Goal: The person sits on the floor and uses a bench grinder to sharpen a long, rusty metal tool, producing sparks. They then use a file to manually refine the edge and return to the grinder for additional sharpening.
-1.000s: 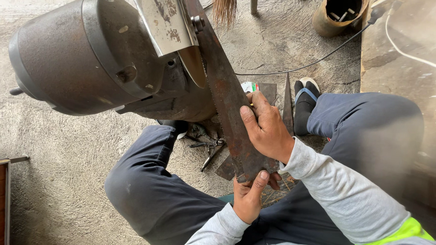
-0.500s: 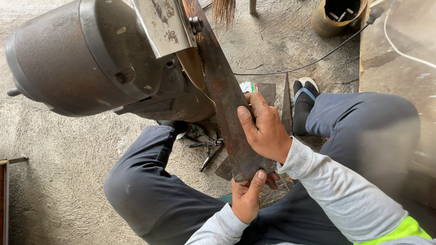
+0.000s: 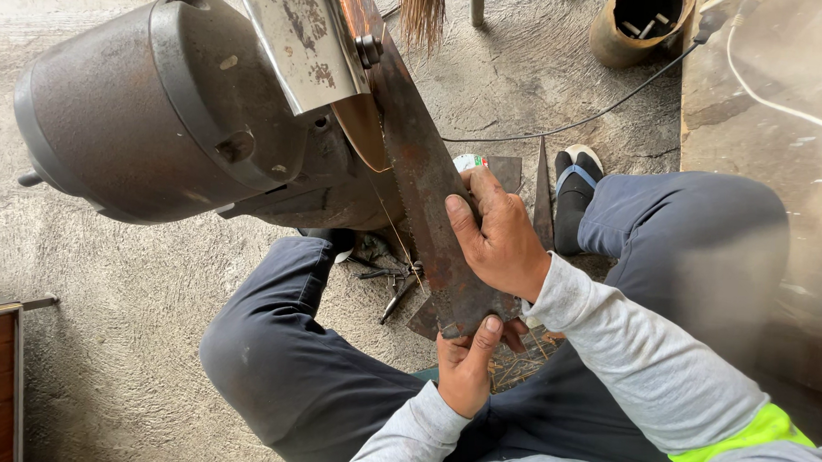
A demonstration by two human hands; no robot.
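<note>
The rusty saw blade [image 3: 431, 213] slants up against the grinding wheel [image 3: 364, 135] of the big grey motor [image 3: 164, 106], toothed edge toward the wheel. The right hand [image 3: 497, 235] lies flat over the blade's middle, fingers spread and pressing, while the left hand [image 3: 468, 367] pinches its lower end, thumb on top. Beneath, scrap tools [image 3: 390, 281] litter the concrete floor [image 3: 96, 336] between the knees.

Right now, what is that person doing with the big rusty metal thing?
A seated person holds a long rusty saw blade against the grinding wheel of a big grey motor. The right hand presses flat on the blade's middle, and the left hand grips its near end, thumb on top. A thin streak runs down from where blade and wheel meet. Pliers lie on the concrete floor between the legs.
</note>
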